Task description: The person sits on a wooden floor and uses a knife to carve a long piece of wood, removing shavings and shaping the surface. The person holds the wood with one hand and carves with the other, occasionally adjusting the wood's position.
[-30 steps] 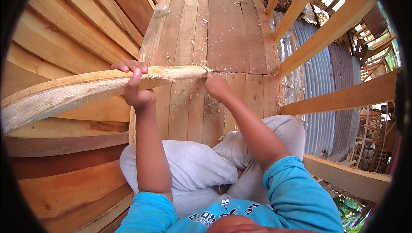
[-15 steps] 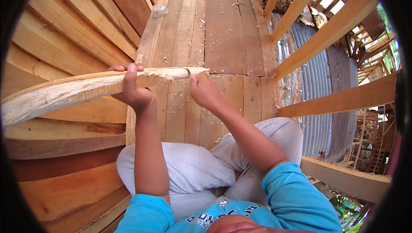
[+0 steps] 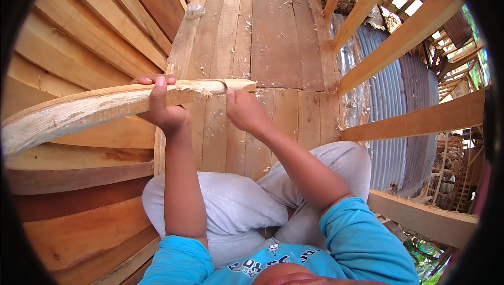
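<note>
A long, pale, roughly hewn piece of wood point(image 3: 100, 105) runs from the left edge to the middle of the view, its right end narrower and freshly cut. My left hand point(image 3: 165, 107) is wrapped round it, the thumb on the near face and the fingers over the far side. Close to the narrow end, my right hand point(image 3: 242, 109) is closed on a small knife point(image 3: 226, 84); its thin dark curved blade lies against the top of the wood. The knife's handle is hidden in my fist.
Wood shavings lie scattered on the plank floor point(image 3: 275, 43). A small clear plastic container point(image 3: 195, 11) stands far left on it. Overlapping boards point(image 3: 94, 43) form a wall at my left; a slatted railing point(image 3: 415, 120) and corrugated metal sheets point(image 3: 386, 85) are at my right.
My right hand and the knife have moved a little left along the wood and slightly away from me. The left hand keeps its place; the wood's right end has risen very slightly.
</note>
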`<action>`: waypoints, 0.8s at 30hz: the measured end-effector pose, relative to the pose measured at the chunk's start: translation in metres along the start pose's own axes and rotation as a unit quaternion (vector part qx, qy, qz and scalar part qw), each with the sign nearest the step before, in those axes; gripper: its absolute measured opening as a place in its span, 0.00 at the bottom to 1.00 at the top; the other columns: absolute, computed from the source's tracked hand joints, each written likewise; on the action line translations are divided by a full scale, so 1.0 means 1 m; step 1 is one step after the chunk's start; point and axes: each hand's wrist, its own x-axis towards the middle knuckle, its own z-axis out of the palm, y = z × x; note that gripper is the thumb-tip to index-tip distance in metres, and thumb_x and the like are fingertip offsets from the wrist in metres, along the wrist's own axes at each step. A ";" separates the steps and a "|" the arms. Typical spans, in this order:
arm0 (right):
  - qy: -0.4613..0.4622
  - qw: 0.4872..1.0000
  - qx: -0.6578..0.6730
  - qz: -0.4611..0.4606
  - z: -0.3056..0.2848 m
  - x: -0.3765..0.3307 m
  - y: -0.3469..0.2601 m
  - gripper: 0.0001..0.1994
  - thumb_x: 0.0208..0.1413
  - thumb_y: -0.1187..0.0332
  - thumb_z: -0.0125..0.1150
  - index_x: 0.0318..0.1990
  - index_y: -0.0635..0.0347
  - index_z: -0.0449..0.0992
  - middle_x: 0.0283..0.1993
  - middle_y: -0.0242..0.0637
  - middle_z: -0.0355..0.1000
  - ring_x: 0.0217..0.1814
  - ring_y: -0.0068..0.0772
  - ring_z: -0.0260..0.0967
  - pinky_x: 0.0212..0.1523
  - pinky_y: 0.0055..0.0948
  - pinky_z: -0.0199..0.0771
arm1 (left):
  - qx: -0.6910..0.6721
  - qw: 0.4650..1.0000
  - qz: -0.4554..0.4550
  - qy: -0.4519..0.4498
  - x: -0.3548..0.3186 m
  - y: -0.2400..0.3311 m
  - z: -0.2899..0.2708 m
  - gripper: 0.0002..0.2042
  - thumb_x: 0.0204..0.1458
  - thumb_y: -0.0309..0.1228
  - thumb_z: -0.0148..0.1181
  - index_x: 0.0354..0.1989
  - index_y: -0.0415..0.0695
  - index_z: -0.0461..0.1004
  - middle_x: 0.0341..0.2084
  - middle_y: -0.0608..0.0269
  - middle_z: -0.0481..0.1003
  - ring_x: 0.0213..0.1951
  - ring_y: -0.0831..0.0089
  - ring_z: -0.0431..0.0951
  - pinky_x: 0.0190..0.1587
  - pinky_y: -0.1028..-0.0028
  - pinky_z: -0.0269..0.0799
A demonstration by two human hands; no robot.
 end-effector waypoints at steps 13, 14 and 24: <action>0.017 0.998 -0.027 0.048 0.003 0.026 0.039 0.27 0.68 0.56 0.39 0.43 0.78 0.76 0.41 0.69 0.75 0.47 0.67 0.74 0.51 0.53 0.71 | 0.002 1.000 0.006 0.000 0.004 0.001 0.005 0.15 0.43 0.20 0.60 0.38 0.44 0.63 0.30 0.63 0.65 0.30 0.70 0.70 0.37 0.68 0.73; 0.008 0.999 -0.022 0.033 0.002 0.017 0.023 0.27 0.68 0.56 0.39 0.42 0.78 0.76 0.40 0.69 0.75 0.47 0.67 0.74 0.50 0.53 0.71 | 0.002 1.000 0.008 0.000 0.003 0.001 0.002 0.15 0.43 0.20 0.60 0.38 0.44 0.63 0.30 0.63 0.65 0.30 0.70 0.70 0.37 0.68 0.74; 0.036 0.987 -0.104 0.116 0.004 0.059 0.121 0.27 0.68 0.56 0.39 0.40 0.75 0.78 0.43 0.67 0.76 0.47 0.65 0.75 0.49 0.53 0.73 | 0.006 0.998 0.020 -0.055 0.005 0.005 0.001 0.14 0.42 0.19 0.57 0.37 0.44 0.62 0.24 0.62 0.67 0.28 0.71 0.70 0.37 0.68 0.73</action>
